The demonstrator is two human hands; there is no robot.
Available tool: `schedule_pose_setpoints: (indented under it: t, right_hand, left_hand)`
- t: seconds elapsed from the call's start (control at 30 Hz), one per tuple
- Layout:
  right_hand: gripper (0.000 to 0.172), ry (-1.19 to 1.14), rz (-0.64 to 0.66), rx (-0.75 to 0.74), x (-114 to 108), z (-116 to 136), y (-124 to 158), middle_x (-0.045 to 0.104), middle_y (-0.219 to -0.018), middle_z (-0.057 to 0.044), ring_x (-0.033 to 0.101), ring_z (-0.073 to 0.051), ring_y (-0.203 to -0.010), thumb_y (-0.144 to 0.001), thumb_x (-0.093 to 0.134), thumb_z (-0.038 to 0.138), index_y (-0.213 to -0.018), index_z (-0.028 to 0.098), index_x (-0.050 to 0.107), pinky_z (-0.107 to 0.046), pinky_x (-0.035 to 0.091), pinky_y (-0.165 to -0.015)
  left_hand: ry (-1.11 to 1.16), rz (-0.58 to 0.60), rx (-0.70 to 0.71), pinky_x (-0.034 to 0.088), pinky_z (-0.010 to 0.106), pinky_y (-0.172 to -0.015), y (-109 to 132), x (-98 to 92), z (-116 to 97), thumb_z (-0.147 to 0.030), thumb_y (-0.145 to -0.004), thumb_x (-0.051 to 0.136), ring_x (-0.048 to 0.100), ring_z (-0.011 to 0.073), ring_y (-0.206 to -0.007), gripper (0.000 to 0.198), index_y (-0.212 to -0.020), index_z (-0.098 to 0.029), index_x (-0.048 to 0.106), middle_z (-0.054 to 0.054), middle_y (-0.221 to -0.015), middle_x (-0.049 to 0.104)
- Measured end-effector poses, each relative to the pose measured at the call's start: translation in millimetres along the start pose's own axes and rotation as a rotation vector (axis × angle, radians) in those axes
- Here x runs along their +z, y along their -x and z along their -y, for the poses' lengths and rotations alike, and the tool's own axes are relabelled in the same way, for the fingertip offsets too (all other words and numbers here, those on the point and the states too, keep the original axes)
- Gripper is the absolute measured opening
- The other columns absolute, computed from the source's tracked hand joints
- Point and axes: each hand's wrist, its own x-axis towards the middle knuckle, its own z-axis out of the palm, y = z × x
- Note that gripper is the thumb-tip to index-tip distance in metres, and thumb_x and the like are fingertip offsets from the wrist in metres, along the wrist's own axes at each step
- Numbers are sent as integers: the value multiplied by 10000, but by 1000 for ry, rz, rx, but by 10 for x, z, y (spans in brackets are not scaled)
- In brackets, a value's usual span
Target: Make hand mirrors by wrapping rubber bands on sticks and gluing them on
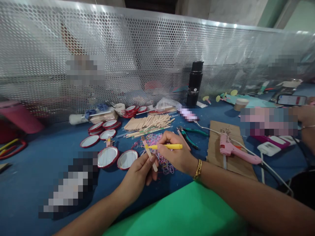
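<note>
Between the thumb and fingers of my left hand (145, 167) is a wooden craft stick (150, 155), held at a slant, with a brown upper end and a yellow patch below it. My right hand (176, 154) grips a yellow marker (172, 146), whose tip meets the stick at the yellow patch. Behind both hands lies a tangle of thin pastel bands or cords (163, 160). Beyond that spreads a pile of plain craft sticks (147, 123). Left of my hands are round red-rimmed lids (107, 156), several of them lying flat.
A pink glue gun (236, 150) rests on cardboard (214, 144) at the right, its white cord trailing across the table. Green-handled pliers (190, 136) lie nearer the middle. Against the perforated metal screen (147, 49) stands a black bottle (195, 83). Another person's arm (306, 118) reaches in at far right.
</note>
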Motion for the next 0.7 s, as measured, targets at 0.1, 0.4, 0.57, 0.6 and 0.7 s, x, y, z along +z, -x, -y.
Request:
schedule_pose_setpoints:
  t: [0.1,0.4,0.57,0.6,0.7]
  right_hand:
    - [104,0,-12,-20,0,-5,-2,512,-595,56,473,-90,-519,-777,572,179,-708,203,499,-208,369,-488]
    - [116,35,-23,-50,1,-25,1,516,-601,52,479,-95,-534,-777,570,159,-697,202,498,-211,378,-503]
    - [118,6,23,-52,6,-44,1,527,-610,51,481,-91,-540,-783,568,164,-696,201,499,-204,383,-508]
    - [121,21,10,-48,5,-45,0,521,-606,53,475,-90,-535,-781,570,162,-692,201,497,-204,379,-503]
    - [123,53,-35,-63,6,-42,3,518,-611,51,471,-90,-533,-775,577,166,-687,200,499,-205,376,-496]
  left_hand:
    - [0,-2,0,265,193,-402,1,1,2,-550,-853,518,397,73,-389,386,-737,-183,535,-31,-505,562]
    - [-3,-12,-8,269,183,-396,-5,3,-3,-522,-862,504,399,68,-387,359,-740,-184,522,-37,-506,560]
    - [-1,-6,-5,262,178,-389,-16,2,8,-533,-852,506,395,65,-382,363,-747,-185,516,-42,-505,557]
    - [-1,-7,-6,263,178,-389,-15,3,7,-529,-853,505,393,64,-381,361,-744,-185,513,-42,-505,558]
    - [-4,-15,-10,263,179,-390,-3,7,-5,-526,-854,500,387,63,-380,362,-735,-184,509,-41,-500,553]
